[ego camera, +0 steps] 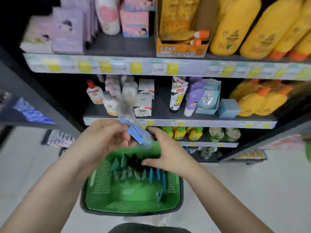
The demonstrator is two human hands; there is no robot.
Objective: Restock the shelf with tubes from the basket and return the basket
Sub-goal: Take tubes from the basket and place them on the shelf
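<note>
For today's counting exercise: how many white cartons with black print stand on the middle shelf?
2. One white carton stands near the front edge of the middle shelf; the other stands behind it, slightly right. More may be hidden behind them.

A dark shelving unit (pixel 121 46) fills the view ahead, its board edges lined with pale price strips (pixel 104 66) carrying yellow tags. Yellow bottles (pixel 235 29) crowd the top right, and purple boxes (pixel 67 31) stand at the top left. On the middle board sit white cartons (pixel 143 105) and a light blue box (pixel 228 108). The floor (pixel 252 182) is pale and glossy, evenly lit. Darker side shelves (pixel 25 113) angle in from both edges.
</note>
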